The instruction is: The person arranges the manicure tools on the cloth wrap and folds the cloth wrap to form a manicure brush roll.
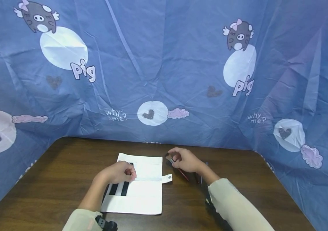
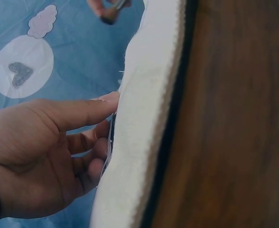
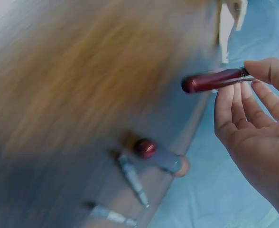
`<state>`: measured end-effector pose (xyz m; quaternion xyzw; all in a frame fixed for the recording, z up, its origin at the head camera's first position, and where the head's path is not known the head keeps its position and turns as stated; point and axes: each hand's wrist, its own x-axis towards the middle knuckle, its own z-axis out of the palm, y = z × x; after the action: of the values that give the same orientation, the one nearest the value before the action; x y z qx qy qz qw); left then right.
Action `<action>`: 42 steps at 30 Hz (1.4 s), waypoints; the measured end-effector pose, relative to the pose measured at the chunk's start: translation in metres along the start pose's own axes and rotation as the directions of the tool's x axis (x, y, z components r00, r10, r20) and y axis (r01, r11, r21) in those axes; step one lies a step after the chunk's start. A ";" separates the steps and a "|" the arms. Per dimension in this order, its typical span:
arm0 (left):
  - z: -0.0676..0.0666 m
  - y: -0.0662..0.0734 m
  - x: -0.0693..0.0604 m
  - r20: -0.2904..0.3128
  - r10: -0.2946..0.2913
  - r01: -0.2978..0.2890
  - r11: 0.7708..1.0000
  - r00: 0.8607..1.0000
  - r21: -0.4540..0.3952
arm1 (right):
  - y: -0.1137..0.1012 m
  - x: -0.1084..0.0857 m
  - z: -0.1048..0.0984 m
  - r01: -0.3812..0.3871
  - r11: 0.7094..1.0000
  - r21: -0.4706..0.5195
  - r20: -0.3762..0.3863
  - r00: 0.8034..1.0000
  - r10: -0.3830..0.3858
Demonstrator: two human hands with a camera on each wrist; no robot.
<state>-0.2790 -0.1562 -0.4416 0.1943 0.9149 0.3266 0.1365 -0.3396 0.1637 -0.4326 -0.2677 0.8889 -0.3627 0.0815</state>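
Pinching brush (image 3: 218, 80) toward one end in nearly closed right hand (image 1: 185, 159), and case (image 1: 146, 199), leftward, likewise in left hand (image 1: 117, 172); could swing loose through lopsided weight.

Blue cloth backdrop (image 1: 192, 64) (pig prints (image 1: 38, 19) etc.) hangs behind dk brn tbl (image 1: 57, 183) w/ rounded far corners.

Item Count by Kind
The layout includes one left hand (image 1: 120, 172), one right hand (image 1: 188, 159), one white fabric case (image 1: 146, 192) with one snap strap (image 1: 166, 178), and one red-handled brush (image 3: 213, 80). Three loose slim tools lie apart: one red-ended tool (image 3: 162, 159), two grey tools (image 3: 134, 179). One table (image 1: 54, 179); one backdrop (image 1: 192, 57) bearing two pig figures (image 1: 38, 19), three clouds (image 1: 178, 113).
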 end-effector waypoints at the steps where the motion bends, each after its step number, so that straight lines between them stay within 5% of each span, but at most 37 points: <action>1: 0.000 0.000 0.000 -0.001 -0.004 0.004 1.000 1.000 -0.001 | -0.002 0.002 -0.001 0.006 0.999 0.033 -0.006 1.000 -0.006; 12: 0.001 0.001 0.002 -0.006 -0.025 0.025 1.000 1.000 -0.006 | -0.036 0.024 0.009 0.010 0.940 0.340 -0.071 0.997 0.015; 18: 0.001 0.002 0.003 0.004 -0.034 0.034 0.999 0.999 -0.007 | -0.048 0.041 0.027 0.050 0.882 0.469 -0.143 0.990 0.020; 22: 0.001 0.002 0.004 0.012 -0.045 0.045 0.999 0.999 -0.005 | -0.057 0.047 0.042 0.069 0.847 0.527 -0.224 0.973 0.060; 26: 0.001 0.002 0.005 0.015 -0.058 0.058 0.998 0.998 0.004 | -0.059 0.053 0.061 0.095 0.804 0.586 -0.328 0.936 0.129; 37: 0.000 0.001 0.003 0.028 -0.043 0.043 0.999 0.999 -0.008 | -0.053 0.066 0.101 0.070 0.794 0.604 -0.419 0.875 0.242; 42: -0.001 0.000 0.004 0.046 -0.019 0.019 1.000 0.999 -0.010 | -0.051 0.066 0.110 0.040 0.793 0.608 -0.397 0.880 0.261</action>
<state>-0.2824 -0.1546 -0.4414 0.1923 0.9116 0.3253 0.1618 -0.3367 0.0321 -0.4735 -0.0799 0.7357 -0.6719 -0.0300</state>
